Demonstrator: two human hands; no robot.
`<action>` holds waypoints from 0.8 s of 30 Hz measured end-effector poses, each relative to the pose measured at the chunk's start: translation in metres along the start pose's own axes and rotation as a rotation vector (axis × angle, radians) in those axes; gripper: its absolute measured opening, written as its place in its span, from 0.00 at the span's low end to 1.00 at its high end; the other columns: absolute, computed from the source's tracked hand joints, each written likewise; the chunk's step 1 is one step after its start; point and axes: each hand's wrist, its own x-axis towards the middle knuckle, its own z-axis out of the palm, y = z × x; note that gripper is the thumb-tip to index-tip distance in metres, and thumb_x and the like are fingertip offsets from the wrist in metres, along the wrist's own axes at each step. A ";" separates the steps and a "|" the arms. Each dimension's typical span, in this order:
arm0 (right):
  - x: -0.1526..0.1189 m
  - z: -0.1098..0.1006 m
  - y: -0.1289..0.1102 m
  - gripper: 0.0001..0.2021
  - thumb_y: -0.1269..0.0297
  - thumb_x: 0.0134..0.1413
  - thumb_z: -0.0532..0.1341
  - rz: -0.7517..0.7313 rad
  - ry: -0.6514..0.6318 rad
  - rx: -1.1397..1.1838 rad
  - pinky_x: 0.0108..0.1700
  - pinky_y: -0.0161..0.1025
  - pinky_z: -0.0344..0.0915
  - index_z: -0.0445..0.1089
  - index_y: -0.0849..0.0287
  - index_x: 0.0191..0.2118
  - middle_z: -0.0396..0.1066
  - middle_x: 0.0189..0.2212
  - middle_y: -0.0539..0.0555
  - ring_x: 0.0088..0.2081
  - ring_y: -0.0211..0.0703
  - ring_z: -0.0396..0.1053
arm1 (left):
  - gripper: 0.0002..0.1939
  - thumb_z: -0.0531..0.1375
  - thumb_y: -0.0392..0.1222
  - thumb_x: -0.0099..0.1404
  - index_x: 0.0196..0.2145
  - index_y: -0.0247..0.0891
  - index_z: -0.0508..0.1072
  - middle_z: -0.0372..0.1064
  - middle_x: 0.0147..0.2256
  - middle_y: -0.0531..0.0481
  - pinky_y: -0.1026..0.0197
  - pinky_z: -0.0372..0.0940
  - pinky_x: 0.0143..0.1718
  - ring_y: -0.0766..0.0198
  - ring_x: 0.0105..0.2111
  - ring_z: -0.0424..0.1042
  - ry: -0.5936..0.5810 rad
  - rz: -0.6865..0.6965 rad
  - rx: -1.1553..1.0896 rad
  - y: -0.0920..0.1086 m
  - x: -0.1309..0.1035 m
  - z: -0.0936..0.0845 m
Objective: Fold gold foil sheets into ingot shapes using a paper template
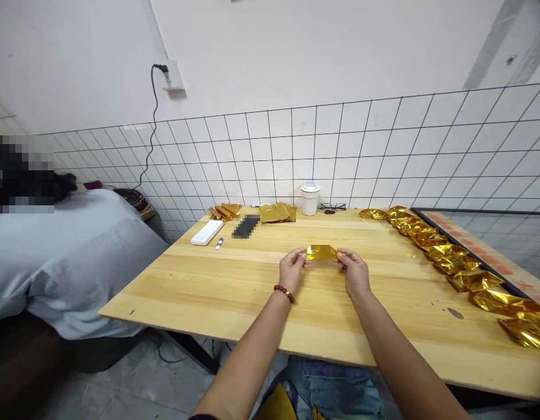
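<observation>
A folded piece of shiny gold foil paper (321, 252) is stretched level between my two hands, just above the wooden table (234, 291). Its left end is pinched in my left hand (292, 265), which has a red bead bracelet (284, 293) at the wrist. My right hand (354, 269) pinches the right end. Along the table's right side runs a row of folded gold foil pieces (453, 264). Flat gold sheets (277, 213) lie in a stack at the back, with gold strips (225, 210) to their left.
At the back stand a white lidded cup (310, 200) and black glasses (333, 207). A white case (207, 232), a small white-and-blue item (219, 243) and a blurred dark object (246, 226) lie left. Another person (77, 256) sits left of the table. A black-framed panel (484, 245) borders the right.
</observation>
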 end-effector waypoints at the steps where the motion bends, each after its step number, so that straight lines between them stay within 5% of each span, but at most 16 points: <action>1: 0.001 0.000 0.000 0.14 0.60 0.34 0.70 0.004 0.002 0.003 0.21 0.33 0.53 0.75 0.58 0.32 0.70 0.18 0.48 0.19 0.35 0.60 | 0.16 0.69 0.49 0.48 0.33 0.37 0.79 0.75 0.24 0.50 0.63 0.65 0.28 0.67 0.23 0.71 -0.011 0.008 0.003 0.001 0.000 0.000; 10: 0.005 -0.004 0.002 0.15 0.59 0.35 0.68 0.028 0.020 0.071 0.20 0.31 0.51 0.73 0.58 0.34 0.71 0.17 0.48 0.17 0.33 0.59 | 0.15 0.69 0.47 0.50 0.32 0.34 0.79 0.74 0.24 0.49 0.61 0.65 0.31 0.65 0.24 0.72 -0.093 -0.050 -0.018 0.001 -0.003 -0.001; 17: -0.003 0.003 0.000 0.21 0.56 0.37 0.71 0.009 -0.127 0.117 0.27 0.35 0.64 0.73 0.55 0.41 0.74 0.26 0.49 0.23 0.35 0.66 | 0.36 0.72 0.47 0.46 0.53 0.39 0.68 0.76 0.40 0.43 0.58 0.67 0.40 0.65 0.31 0.75 -0.110 -0.162 -0.216 0.002 -0.005 0.001; 21: -0.012 0.012 0.000 0.22 0.53 0.38 0.72 0.040 -0.248 0.089 0.32 0.38 0.68 0.75 0.54 0.42 0.75 0.29 0.49 0.25 0.36 0.69 | 0.27 0.74 0.43 0.43 0.42 0.36 0.76 0.76 0.43 0.40 0.58 0.65 0.44 0.59 0.41 0.74 -0.256 -0.173 -0.170 -0.001 -0.009 0.006; 24: -0.016 0.016 0.000 0.21 0.54 0.37 0.73 0.080 -0.325 0.079 0.34 0.38 0.68 0.76 0.54 0.41 0.75 0.26 0.49 0.24 0.36 0.70 | 0.20 0.73 0.46 0.45 0.34 0.33 0.79 0.77 0.38 0.40 0.56 0.64 0.46 0.60 0.38 0.74 -0.224 -0.150 -0.136 -0.006 -0.009 0.007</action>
